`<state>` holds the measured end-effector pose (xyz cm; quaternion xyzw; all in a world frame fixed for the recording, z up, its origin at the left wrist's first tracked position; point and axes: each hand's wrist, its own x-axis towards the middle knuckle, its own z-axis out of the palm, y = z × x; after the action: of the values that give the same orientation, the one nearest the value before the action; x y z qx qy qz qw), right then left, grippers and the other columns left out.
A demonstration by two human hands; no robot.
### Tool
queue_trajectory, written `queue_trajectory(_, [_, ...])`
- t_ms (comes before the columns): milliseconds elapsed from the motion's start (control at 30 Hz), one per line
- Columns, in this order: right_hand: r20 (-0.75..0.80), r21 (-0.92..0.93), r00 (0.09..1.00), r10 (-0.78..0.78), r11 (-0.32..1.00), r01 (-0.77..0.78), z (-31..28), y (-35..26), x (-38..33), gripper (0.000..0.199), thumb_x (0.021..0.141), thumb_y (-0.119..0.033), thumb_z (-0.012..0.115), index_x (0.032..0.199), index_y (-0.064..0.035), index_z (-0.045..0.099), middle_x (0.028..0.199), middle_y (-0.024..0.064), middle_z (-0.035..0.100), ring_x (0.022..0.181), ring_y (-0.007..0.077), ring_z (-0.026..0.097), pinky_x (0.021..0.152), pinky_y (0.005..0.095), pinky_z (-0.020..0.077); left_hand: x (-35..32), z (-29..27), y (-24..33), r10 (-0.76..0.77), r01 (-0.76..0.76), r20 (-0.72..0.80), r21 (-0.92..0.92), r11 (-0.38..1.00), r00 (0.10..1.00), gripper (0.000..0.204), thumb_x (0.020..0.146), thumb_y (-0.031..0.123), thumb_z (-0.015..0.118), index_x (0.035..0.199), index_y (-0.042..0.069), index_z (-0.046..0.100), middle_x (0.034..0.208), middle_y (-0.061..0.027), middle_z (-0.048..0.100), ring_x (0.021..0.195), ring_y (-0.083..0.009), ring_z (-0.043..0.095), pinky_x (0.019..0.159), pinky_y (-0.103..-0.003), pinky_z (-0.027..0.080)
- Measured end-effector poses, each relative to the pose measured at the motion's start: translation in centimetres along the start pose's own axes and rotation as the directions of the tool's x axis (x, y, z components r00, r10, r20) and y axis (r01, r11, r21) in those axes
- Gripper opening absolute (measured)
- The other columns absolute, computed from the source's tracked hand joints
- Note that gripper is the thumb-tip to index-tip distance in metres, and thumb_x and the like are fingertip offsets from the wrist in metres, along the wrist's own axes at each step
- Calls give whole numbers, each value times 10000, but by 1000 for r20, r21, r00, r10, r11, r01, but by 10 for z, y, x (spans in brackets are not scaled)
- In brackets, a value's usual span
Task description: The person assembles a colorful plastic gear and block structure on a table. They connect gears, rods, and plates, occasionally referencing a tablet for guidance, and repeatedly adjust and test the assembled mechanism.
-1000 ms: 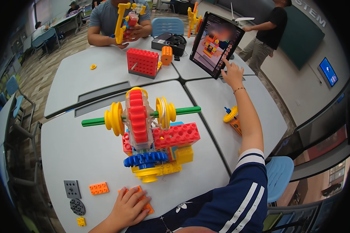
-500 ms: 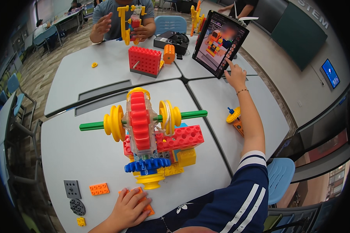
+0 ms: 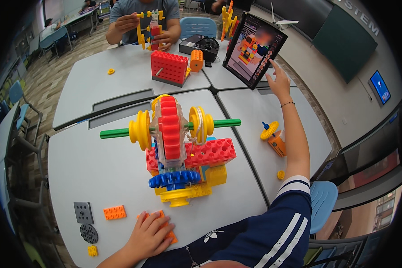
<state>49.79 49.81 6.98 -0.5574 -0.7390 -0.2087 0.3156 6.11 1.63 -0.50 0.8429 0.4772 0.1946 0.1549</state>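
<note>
My left hand [image 3: 151, 236] lies with its fingers spread over an orange plate brick [image 3: 170, 233], partly covering it. My right hand [image 3: 280, 81] reaches to a tablet [image 3: 253, 50], index finger stretched toward the screen's right edge and the other fingers bent; it holds nothing. Whether the fingertip touches the glass I cannot tell. On the screen is a picture of a brick model. Between my arms stands a brick model with a large red gear [image 3: 170, 127], a green axle [image 3: 227, 123], yellow pulleys [image 3: 140, 130], string on the right one, and a blue gear [image 3: 174, 179].
Left of my left hand lie an orange brick [image 3: 115, 212], a grey square plate [image 3: 83, 213], a grey round plate [image 3: 89, 233] and a small yellow brick [image 3: 92, 250]. A red block [image 3: 169, 67] stands farther off. Across the table, a person [image 3: 143, 22] holds another model.
My right hand has moved down the tablet's right edge, its finger now off the picture. The person opposite has brought a raised hand onto their model. The view has shifted slightly.
</note>
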Motion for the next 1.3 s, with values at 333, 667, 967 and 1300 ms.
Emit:
queue_trajectory(333, [335, 269, 939, -74, 963, -21, -103, -44, -75, 602, 839, -232, 701, 1400, -190, 488, 1071, 103, 600, 935, 186, 573, 791, 321, 485, -1, 2, -1, 7, -7, -24, 6, 1000, 1000, 350, 757, 277, 694, 1081, 148, 666, 1205, -74, 580, 1216, -309, 484, 1043, -600, 299])
queue_trajectory(667, [749, 165, 644, 157, 897, -411, -160, -29, -160, 993, 587, -288, 874, 1440, -84, 408, 1353, 212, 493, 1232, 316, 501, 1004, 382, 448, -3, -3, 0, 31, -30, -54, 33, 999, 998, 341, 801, 296, 675, 1090, 115, 650, 1221, -87, 572, 1223, -287, 485, 1018, -617, 324])
queue_trajectory(967, [638, 167, 745, 195, 909, -381, -142, -23, -185, 798, 674, -147, 805, 1389, -106, 453, 1263, 212, 585, 1174, 334, 574, 987, 378, 473, -4, -3, 2, 50, -44, -116, 58, 997, 992, 327, 815, 281, 664, 1092, 110, 642, 1223, -97, 571, 1231, -289, 482, 1046, -610, 303])
queue_trajectory(1300, [553, 194, 807, 209, 909, -368, -146, -35, -194, 726, 691, -141, 793, 1352, -131, 493, 1196, 186, 636, 1119, 311, 614, 947, 367, 495, -6, -2, 3, 55, -46, -118, 77, 996, 991, 307, 849, 273, 639, 1100, 95, 635, 1229, -111, 561, 1249, -298, 466, 1072, -601, 287])
